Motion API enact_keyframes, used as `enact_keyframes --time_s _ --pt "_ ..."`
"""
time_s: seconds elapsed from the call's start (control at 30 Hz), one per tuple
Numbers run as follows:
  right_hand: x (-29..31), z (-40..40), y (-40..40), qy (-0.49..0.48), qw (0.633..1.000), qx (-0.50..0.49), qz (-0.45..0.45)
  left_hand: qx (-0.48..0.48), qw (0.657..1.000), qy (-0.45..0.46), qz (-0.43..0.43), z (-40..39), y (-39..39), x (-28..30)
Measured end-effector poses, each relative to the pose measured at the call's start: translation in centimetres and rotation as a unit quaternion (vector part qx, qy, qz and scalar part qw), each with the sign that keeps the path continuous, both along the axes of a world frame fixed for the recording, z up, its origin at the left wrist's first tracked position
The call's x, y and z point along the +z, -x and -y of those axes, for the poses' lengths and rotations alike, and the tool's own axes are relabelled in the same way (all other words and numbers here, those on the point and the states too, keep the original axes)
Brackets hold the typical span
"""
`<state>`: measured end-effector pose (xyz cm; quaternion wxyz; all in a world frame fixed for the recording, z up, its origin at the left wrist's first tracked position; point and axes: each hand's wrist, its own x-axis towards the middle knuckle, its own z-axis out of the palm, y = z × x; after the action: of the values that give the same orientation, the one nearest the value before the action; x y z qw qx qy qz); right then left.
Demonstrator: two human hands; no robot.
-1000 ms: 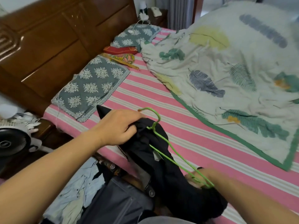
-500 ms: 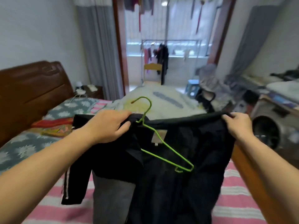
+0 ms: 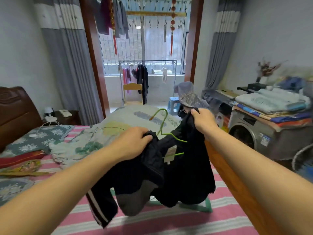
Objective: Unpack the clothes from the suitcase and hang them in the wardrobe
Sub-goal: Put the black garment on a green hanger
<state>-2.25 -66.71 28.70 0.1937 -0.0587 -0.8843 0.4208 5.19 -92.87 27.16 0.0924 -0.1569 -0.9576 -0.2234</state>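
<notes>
The right hand (image 3: 201, 119) has risen and drawn inward, so the black garment (image 3: 177, 170), stretched flat half a second ago, now sags bunched between both hands. The green hanger (image 3: 163, 126) sits deeper in the fabric, its hook upright.

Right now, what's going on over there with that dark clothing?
A person stands by the bed, holding a black garment up over it. The left hand grips one bunched edge, the right hand pinches the other, held higher. A green hanger sits partly inside the garment, hook sticking out above. No wardrobe shows in this view.
</notes>
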Motion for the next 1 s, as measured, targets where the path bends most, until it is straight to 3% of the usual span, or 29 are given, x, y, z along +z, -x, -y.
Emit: enact_keyframes --time_s 0.1,0.17,0.2,0.3,0.33,0.4,0.47,0.6,0.67,0.83,1.0 --pt "2.2 0.6 -1.4 0.042 0.997 -0.002 -0.059 0.125 0.99 0.018 -0.056 -0.3 1.1 -1.3" --pt "2.6 1.1 -2.6 0.044 0.995 0.053 -0.075 0.174 0.983 -0.029 -0.049 0.2 2.2 -1.6" --pt "2.2 1.4 -3.0 0.039 0.993 0.098 -0.045 0.17 0.982 -0.058 -0.048 0.3 2.4 -1.5" --pt "-0.1 1.3 -3.6 0.025 0.961 0.204 0.185 0.101 0.983 -0.116 -0.098 -0.1 2.2 -1.4" --pt "-0.7 0.9 -3.5 -0.019 0.958 0.204 0.2 0.078 0.983 -0.121 -0.118 -0.1 1.7 -1.2" --pt "-1.5 -0.6 -2.6 -0.174 0.964 0.17 0.109 0.033 0.981 -0.131 -0.138 0.4 1.1 -1.1" --pt "-2.3 -1.6 -2.4 -0.265 0.942 0.188 0.086 0.002 0.981 -0.134 -0.142 1.4 0.3 -1.1" --pt "-6.0 -2.8 -2.0 -0.275 0.91 0.24 0.197 -0.029 0.979 -0.133 -0.153 3.0 -1.4 -1.2" --pt "-6.9 -3.0 -2.2 -0.287 0.912 0.252 0.15 -0.021 0.982 -0.117 -0.149 3.9 -1.9 -1.3" --pt "-5.1 0.9 -2.8 -0.284 0.913 0.286 -0.062 0.017 0.981 -0.099 -0.168 4.9 -2.6 -0.9" --pt "-3.9 6.5 -4.4 -0.247 0.886 0.382 -0.087 -0.031 0.989 -0.057 -0.13 2.7 -3.9 -0.9"
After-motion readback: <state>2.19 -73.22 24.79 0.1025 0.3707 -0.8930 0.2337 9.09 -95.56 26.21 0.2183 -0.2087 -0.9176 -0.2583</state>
